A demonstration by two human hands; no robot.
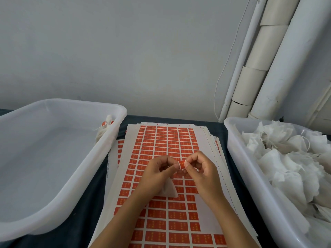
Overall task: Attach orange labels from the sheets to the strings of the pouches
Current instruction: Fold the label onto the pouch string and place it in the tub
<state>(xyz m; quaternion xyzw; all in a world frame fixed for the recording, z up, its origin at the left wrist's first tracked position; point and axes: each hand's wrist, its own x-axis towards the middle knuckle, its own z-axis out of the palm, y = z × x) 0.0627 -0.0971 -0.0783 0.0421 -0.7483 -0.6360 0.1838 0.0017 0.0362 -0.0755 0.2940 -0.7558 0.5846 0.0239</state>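
Observation:
Both hands meet above the stack of label sheets. Between them is one small orange label, pinched from the right by my right hand and from the left by the fingertips of my left hand. A white pouch hangs from under my left hand, lying on the sheet. The pouch's string is hidden by the fingers. Several labels are gone from the right side of the top sheet.
A large translucent tub on the left holds one labelled pouch at its far right corner. A second tub on the right is heaped with white pouches. Wall and white pipes stand behind.

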